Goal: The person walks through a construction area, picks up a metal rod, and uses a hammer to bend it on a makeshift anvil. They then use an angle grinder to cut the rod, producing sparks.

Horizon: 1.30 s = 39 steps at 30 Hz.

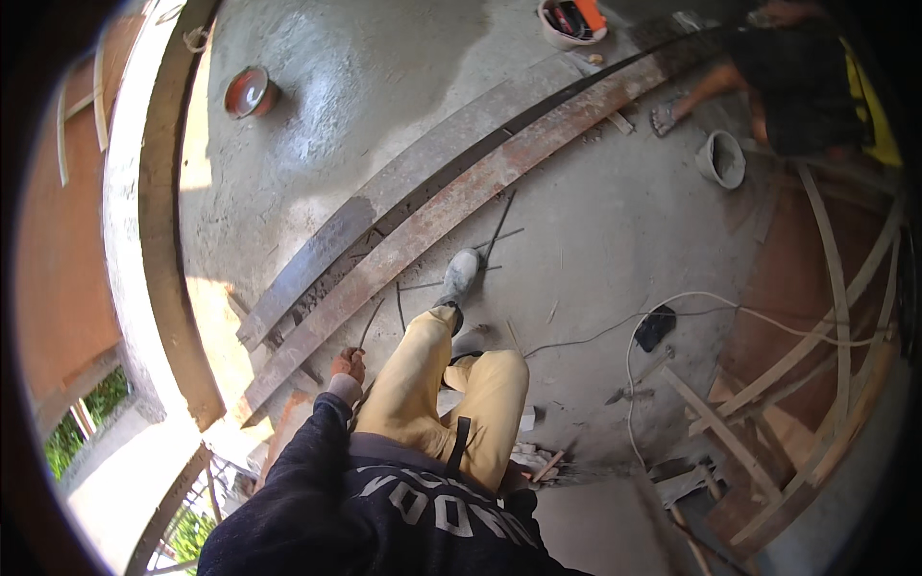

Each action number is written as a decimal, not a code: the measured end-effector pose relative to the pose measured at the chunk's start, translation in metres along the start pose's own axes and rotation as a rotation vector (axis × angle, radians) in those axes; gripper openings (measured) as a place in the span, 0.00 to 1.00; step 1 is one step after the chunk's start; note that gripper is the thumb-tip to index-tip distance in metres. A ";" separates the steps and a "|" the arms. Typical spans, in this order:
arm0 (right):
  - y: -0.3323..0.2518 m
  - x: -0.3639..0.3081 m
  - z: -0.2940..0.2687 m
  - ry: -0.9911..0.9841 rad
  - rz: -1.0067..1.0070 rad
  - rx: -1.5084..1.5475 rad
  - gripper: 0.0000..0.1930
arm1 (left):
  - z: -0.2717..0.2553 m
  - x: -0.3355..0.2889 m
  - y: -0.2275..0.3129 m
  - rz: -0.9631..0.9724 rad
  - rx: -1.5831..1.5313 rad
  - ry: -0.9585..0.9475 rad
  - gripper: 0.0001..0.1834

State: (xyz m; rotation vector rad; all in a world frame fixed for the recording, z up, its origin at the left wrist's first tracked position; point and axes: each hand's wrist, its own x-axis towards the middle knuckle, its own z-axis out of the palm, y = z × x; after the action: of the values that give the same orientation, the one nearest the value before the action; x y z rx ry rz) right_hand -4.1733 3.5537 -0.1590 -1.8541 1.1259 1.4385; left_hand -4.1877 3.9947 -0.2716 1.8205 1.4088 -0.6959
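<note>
My left hand (349, 364) is closed beside my left thigh, low at the near end of the long boards. A thin dark metal rod (371, 324) rises from its fist. My right hand (516, 477) is at my right hip, mostly hidden by my body and sleeve, so its fingers do not show clearly. Close to it lies a short reddish wooden stick or handle (549, 467). Several thin rods (498, 228) lie on the concrete by my forward shoe (462, 273), some crossing one another.
Two long planks (471, 204) run diagonally, a dark gap between them. A brown bucket (252, 93), a white tool bucket (569, 36) and a grey bucket (720, 160) stand around. Another person (783, 96) is at upper right. A pale hose (630, 384) and loose timber (722, 434) lie rightward.
</note>
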 end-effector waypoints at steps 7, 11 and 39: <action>-0.116 0.081 -0.135 0.033 -0.075 -0.195 0.13 | 0.091 -0.097 -0.021 -0.315 -0.435 0.076 0.15; -0.201 0.114 -0.202 0.041 -0.117 -0.303 0.13 | 0.167 -0.153 0.003 -0.508 -0.699 0.197 0.14; -0.385 0.164 0.070 0.010 -1.220 -2.616 0.26 | 0.514 -0.347 0.187 -1.491 -1.674 0.499 0.19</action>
State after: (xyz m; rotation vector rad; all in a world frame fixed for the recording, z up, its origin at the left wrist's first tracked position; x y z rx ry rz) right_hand -3.8654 3.7601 -0.3658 1.2964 1.8358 -0.8467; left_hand -4.0893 3.3549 -0.2685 -0.5702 2.3148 0.4644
